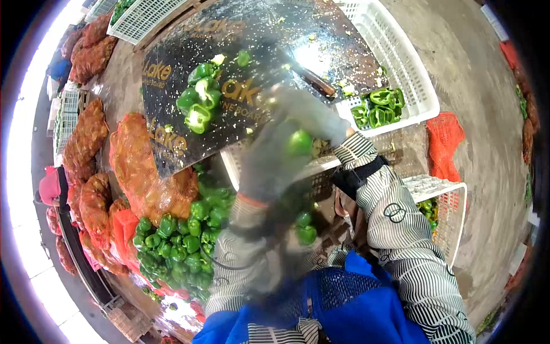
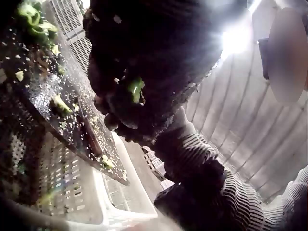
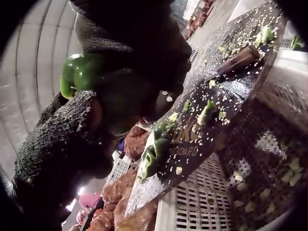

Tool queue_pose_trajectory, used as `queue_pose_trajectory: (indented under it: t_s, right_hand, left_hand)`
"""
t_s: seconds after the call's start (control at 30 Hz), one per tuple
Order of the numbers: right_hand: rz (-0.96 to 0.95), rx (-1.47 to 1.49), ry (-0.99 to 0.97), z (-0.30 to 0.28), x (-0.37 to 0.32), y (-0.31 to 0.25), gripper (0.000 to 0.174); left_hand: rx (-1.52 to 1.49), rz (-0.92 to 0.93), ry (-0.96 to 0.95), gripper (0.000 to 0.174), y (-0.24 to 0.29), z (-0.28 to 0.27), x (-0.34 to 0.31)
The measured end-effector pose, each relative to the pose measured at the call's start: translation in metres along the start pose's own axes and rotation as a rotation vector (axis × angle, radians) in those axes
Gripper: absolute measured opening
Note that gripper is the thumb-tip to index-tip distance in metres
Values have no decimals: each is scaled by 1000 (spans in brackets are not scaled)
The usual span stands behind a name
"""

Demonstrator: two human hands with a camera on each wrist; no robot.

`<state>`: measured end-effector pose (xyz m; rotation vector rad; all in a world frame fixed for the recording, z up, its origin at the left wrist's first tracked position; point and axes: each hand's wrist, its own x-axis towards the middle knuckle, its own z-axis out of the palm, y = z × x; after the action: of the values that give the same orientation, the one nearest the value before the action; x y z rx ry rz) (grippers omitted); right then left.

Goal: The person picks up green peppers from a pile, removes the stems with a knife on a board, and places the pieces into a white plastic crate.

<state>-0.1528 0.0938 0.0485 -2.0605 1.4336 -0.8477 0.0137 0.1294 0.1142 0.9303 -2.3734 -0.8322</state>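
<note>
A whole green pepper (image 1: 299, 142) is held above the near edge of a black cutting board (image 1: 240, 34). My left hand (image 1: 268, 163), in a grey glove and blurred by motion, grips it from below. My right hand (image 1: 321, 117), also gloved, closes on it from above. In the right wrist view the pepper (image 3: 81, 72) sits between the right glove (image 3: 130, 33) and the left glove (image 3: 62, 139). In the left wrist view only a sliver of the pepper (image 2: 136, 89) shows between the dark gloved fingers (image 2: 144, 57). A brown-handled knife (image 1: 314, 82) lies on the board.
Cut pepper halves (image 1: 199, 100) lie on the board. Beyond it, a white crate (image 1: 412, 69) holds cut pieces. A pile of whole green peppers (image 1: 177, 241) lies at lower left beside red mesh sacks (image 1: 149, 172). Another white crate (image 1: 452, 195) stands at right.
</note>
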Motion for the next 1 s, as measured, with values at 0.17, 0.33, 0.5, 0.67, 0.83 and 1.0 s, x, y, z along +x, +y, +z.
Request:
queue_pose_trajectory:
  t_s: [0.17, 0.33, 0.5, 0.67, 0.83, 1.0]
  right_hand:
    - [134, 67, -134, -10, -8, -15, 47]
    - [424, 859, -24, -14, -5, -25, 41]
    - [366, 917, 79, -19, -15, -36, 31]
    - [-219, 135, 388, -11, -20, -31, 26]
    - [-147, 345, 185, -27, -15, -34, 22]
    - [-212, 481, 116, -25, -14, -27, 18]
  left_hand:
    - [-29, -90, -49, 42, -12, 14, -3]
    - [-883, -366, 98, 54, -15, 29, -2]
    - [-1288, -564, 249, 47, -6, 30, 3]
    - [-859, -698, 112, 38, 20, 10, 15]
    - [-1005, -651, 82, 39, 15, 3, 7]
    - [-996, -503, 30, 38, 2, 4, 0]
